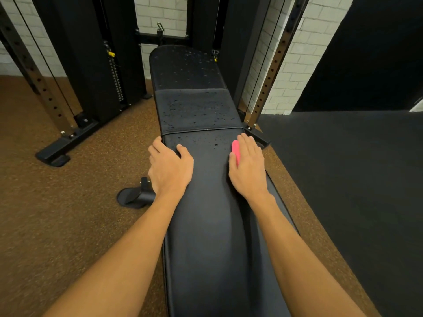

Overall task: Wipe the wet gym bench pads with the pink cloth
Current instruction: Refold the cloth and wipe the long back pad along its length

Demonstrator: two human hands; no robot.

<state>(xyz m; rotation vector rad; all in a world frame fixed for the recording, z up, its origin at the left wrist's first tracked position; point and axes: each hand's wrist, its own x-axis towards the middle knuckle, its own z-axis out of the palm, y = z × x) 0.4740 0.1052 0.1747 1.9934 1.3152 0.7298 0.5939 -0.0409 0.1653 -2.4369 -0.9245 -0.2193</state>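
One black gym bench [206, 282] runs up the middle of the frame, its long axis going from the bottom edge toward the top centre, and its top is split into three sections: a long, smooth near pad [212, 225], a matte middle section [194, 108], and a far pad [185, 67] with a rounded end. Water drops [216, 144] dot the far pad, the middle section and the far end of the near pad; the lower part of the near pad looks dry. Two bare hands are on the near pad, just below the seam with the middle section. The left hand [170, 167] holds the pad's left edge, thumb on top and fingers curled over the side. The right hand [248, 167] lies flat near the right edge, fingers straight and together, pointing up the frame, pressing down on the single pink cloth [235, 152]. Only a narrow strip of the cloth shows at the thumb side of that hand; the strip's long axis runs roughly along the bench, slightly tilted. Two uprights drilled with holes stand either side, one at the upper left [43, 88] and one at the upper right [270, 76]. One weight stack [115, 81] sits left of the far pad, and one clip [160, 27] hangs at the top centre against a white brick wall [304, 53]. One round foot [135, 197] rests on the brown speckled floor [57, 213] at the left; a dark mat [354, 179] covers the right.
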